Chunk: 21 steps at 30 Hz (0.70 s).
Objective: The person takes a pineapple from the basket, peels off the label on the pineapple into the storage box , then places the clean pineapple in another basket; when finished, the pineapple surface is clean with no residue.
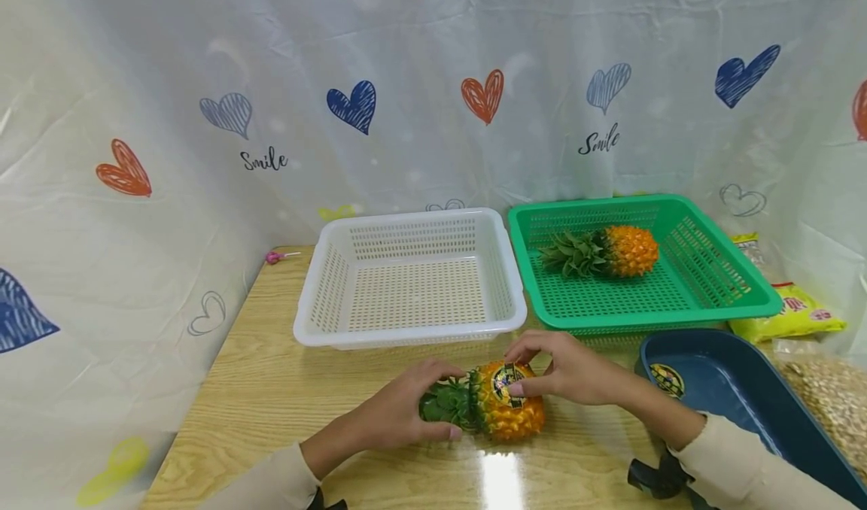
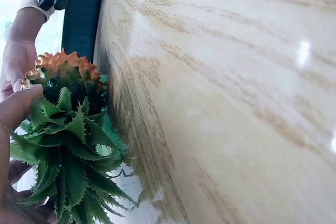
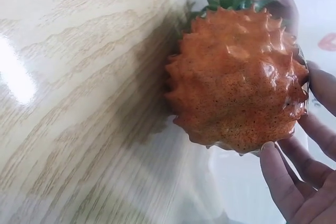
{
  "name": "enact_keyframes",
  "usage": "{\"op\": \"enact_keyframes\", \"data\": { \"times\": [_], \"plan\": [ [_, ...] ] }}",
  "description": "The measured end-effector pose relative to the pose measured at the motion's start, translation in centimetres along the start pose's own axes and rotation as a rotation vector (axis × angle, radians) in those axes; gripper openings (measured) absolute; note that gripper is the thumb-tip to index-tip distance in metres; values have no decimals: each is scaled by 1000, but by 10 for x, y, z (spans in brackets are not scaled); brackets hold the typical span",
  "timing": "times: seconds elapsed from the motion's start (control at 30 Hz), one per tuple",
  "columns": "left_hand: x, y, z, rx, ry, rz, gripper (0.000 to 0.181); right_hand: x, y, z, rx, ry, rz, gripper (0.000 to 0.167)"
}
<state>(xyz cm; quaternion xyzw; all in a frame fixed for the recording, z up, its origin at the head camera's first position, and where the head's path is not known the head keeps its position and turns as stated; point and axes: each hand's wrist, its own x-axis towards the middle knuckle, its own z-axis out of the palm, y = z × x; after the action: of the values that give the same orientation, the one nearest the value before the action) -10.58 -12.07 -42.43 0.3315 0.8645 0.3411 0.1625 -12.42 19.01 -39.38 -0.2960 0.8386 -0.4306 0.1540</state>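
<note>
A small orange pineapple (image 1: 515, 422) with a green crown lies on its side on the wooden table, crown to the left. My left hand (image 1: 396, 412) holds it at the crown leaves (image 2: 68, 156), thumb on the near side and fingers on the far side. On the upper side of the fruit is a round black-and-gold sticker (image 1: 503, 387). My right hand (image 1: 572, 371) has thumb and fingers at the sticker's edges, pinching it against the rind. From the right wrist view, the fruit's spiky base (image 3: 236, 82) hides most of the sticker.
Behind the hands stands a white plastic basket (image 1: 406, 337). Right of it, a green basket (image 1: 650, 316) holds another pineapple (image 1: 630, 251). A dark blue tray (image 1: 725, 382) with a round sticker (image 1: 667, 380) is at the right, beside yellow packets (image 1: 799, 313) and a bag of grains (image 1: 826, 390).
</note>
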Motion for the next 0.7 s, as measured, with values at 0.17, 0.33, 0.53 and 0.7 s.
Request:
{"op": "enact_keyframes", "data": {
  "times": [0.17,0.33,0.53,0.7],
  "plan": [
    [0,-1,0,-5,1,6,71,1,-1,1,42,-1,16,31],
    [-1,-3,1,-9,-1,13,72,2,-3,2,67,5,3,22],
    [0,-4,2,-6,-12,7,71,3,-5,2,72,8,-17,21],
    [1,-3,1,-2,-21,-6,71,4,-8,1,71,-2,-24,20]
  ]
}}
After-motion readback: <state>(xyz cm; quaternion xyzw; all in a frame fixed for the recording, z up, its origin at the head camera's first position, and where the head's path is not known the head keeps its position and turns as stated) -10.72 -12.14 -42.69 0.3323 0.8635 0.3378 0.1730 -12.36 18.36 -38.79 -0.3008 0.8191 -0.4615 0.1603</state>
